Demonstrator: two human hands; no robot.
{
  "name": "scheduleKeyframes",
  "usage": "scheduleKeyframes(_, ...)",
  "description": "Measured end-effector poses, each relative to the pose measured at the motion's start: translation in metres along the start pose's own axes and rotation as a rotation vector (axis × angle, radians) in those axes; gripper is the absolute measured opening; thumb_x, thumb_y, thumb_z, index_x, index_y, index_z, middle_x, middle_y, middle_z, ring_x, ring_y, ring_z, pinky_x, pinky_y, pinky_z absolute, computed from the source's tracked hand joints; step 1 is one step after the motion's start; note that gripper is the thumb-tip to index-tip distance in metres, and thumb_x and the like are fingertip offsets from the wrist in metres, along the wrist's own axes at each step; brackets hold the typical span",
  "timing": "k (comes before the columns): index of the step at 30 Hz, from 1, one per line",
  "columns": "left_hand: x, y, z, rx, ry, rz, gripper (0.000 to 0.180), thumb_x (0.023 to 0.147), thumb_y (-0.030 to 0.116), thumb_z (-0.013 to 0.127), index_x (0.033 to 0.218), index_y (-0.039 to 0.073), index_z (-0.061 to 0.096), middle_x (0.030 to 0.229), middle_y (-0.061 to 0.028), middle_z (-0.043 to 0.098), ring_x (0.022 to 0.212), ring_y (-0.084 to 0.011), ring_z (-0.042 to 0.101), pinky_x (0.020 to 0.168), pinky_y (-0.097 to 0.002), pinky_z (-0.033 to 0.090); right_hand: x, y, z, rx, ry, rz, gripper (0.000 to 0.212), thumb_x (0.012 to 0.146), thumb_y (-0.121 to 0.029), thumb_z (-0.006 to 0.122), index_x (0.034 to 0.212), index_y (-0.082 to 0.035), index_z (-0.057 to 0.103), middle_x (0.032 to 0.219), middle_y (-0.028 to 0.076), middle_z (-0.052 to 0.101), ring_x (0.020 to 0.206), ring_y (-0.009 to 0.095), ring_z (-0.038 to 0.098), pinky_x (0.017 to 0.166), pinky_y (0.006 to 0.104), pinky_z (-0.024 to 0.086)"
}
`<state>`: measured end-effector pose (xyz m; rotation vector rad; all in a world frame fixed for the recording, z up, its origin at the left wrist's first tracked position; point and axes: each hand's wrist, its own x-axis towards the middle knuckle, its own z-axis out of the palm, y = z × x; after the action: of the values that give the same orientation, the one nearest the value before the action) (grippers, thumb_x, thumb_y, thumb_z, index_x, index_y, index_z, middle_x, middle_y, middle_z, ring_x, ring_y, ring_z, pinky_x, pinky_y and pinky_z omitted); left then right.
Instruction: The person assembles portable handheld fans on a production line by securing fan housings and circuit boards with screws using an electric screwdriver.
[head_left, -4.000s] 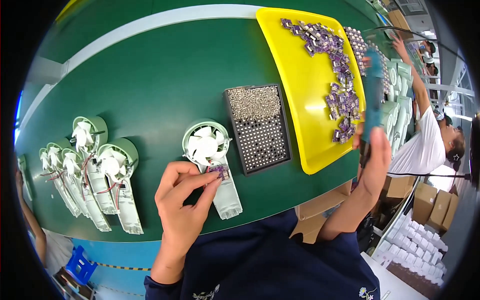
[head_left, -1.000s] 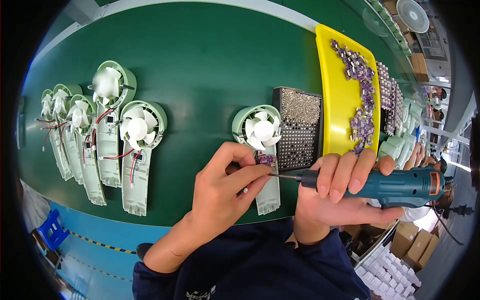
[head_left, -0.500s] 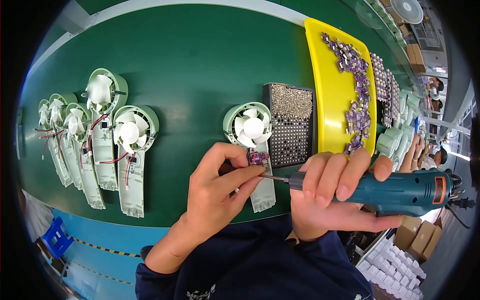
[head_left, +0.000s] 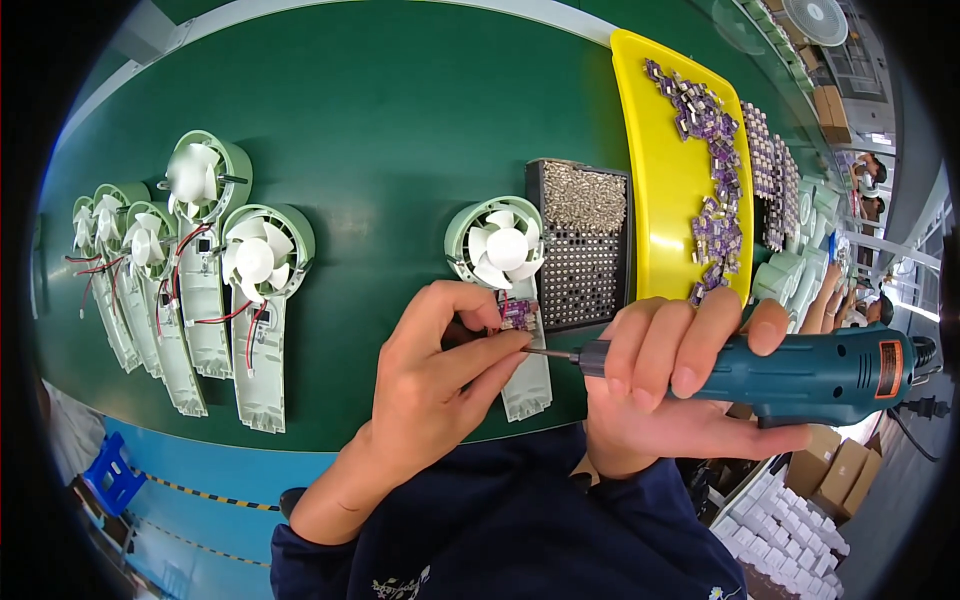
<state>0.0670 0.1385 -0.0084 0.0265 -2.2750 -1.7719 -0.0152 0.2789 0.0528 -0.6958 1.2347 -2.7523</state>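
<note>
My right hand [head_left: 660, 385] is wrapped round a dark teal electric screwdriver [head_left: 815, 380], held level with its thin bit [head_left: 552, 353] pointing left. At the bit's tip, the thumb and fingertips of my left hand [head_left: 425, 365] are pinched together. Whatever lies between them is too small or hidden to make out. Just behind those fingertips sits a small purple circuit board [head_left: 517, 316] on the handle of a pale green half-shell fan [head_left: 528, 385]. The fan's white blades [head_left: 505, 248] face up inside a round housing. My left hand covers part of the handle.
Beyond the bit stands a black perforated screw tray [head_left: 585, 285] heaped with small screws [head_left: 583, 197]. A yellow tray [head_left: 660, 200] of purple circuit boards [head_left: 715, 145] is to its right. Several open fan shells [head_left: 262, 365] with red and black wires lie at the left of the green table [head_left: 390, 130].
The view has shifted slightly. Both hands and the screwdriver keep nearly the same pose, with the bit still at my left fingertips.
</note>
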Motion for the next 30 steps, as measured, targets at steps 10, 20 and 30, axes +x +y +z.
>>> scheduleKeyframes(10,0.002,0.003,-0.004,0.044,-0.077,0.045,0.027,0.07,-0.007,0.079,0.095,0.002,0.078,0.107,-0.0065,0.054,0.09,-0.0189,0.053,0.07,-0.0297,0.047,0.005,0.002,-0.002,0.018,-0.305,0.034,0.059,0.087,-0.067,0.066,0.107,-0.016,0.043,0.068,0.003,0.051,0.045,0.015,0.049,0.041,0.0278,0.044)
scheduleKeyframes(20,0.001,-0.001,-0.002,0.06,-0.016,0.107,0.032,0.066,-0.005,0.083,0.098,0.002,0.077,0.108,-0.0062,0.053,0.08,-0.0151,0.053,0.063,-0.0268,0.046,-0.005,0.005,-0.005,0.088,-0.137,-0.075,0.064,0.088,-0.069,0.062,0.115,-0.014,0.042,0.076,0.009,0.055,0.051,0.02,0.051,0.045,0.032,0.045)
scheduleKeyframes(30,0.005,0.003,0.003,0.199,0.05,-0.009,0.037,0.07,-0.002,0.085,0.105,0.001,0.075,0.101,-0.0047,0.048,0.072,-0.0121,0.052,0.059,-0.025,0.045,-0.003,-0.005,-0.005,-0.127,-0.199,-0.094,0.061,0.089,-0.066,0.064,0.114,-0.013,0.045,0.07,0.003,0.052,0.044,0.015,0.048,0.055,0.0386,0.048)
